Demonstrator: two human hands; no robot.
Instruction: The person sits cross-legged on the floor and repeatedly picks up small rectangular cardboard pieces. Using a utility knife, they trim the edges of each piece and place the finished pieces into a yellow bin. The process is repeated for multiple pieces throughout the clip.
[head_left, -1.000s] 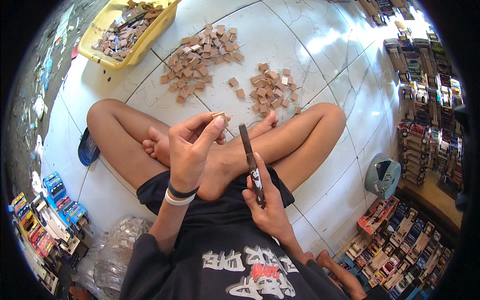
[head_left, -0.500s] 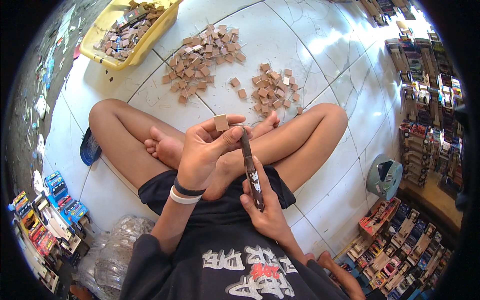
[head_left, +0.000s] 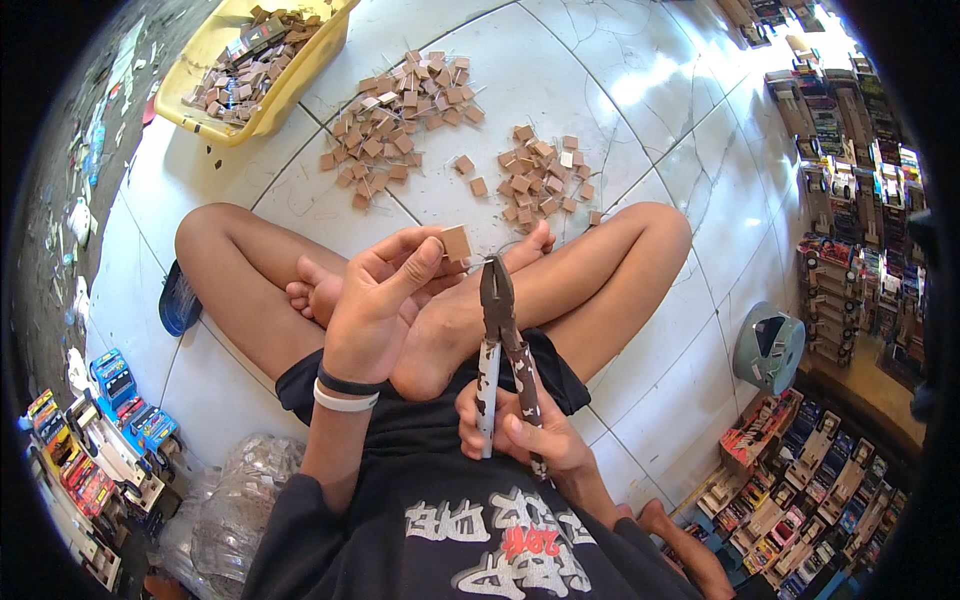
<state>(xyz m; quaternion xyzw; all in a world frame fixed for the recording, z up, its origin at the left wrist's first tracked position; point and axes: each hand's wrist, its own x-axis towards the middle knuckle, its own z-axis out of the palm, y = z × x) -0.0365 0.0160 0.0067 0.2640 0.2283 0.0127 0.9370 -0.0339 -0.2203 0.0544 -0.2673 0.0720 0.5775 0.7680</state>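
Observation:
I sit cross-legged on a white tiled floor. My left hand [head_left: 375, 300] pinches a small brown square component [head_left: 456, 242] between thumb and fingertips, held up above my feet. My right hand [head_left: 520, 435] grips the handles of a pair of pliers [head_left: 497, 320] that point upward, jaws just right of and below the component, a small gap apart. Ahead of my knees lie two loose heaps of the same brown components [head_left: 395, 125], the smaller brown heap [head_left: 540, 175] to the right.
A yellow tray [head_left: 215, 115] with more components sits at the far left. A clear plastic bag [head_left: 235, 495] lies by my left hip. A grey tape roll [head_left: 768, 348] is on the right. Boxed toy cars [head_left: 850, 150] line both sides.
My left hand has turned and lifted the brown component slightly to the right. The pliers have risen toward it, their jaws now closer to the component.

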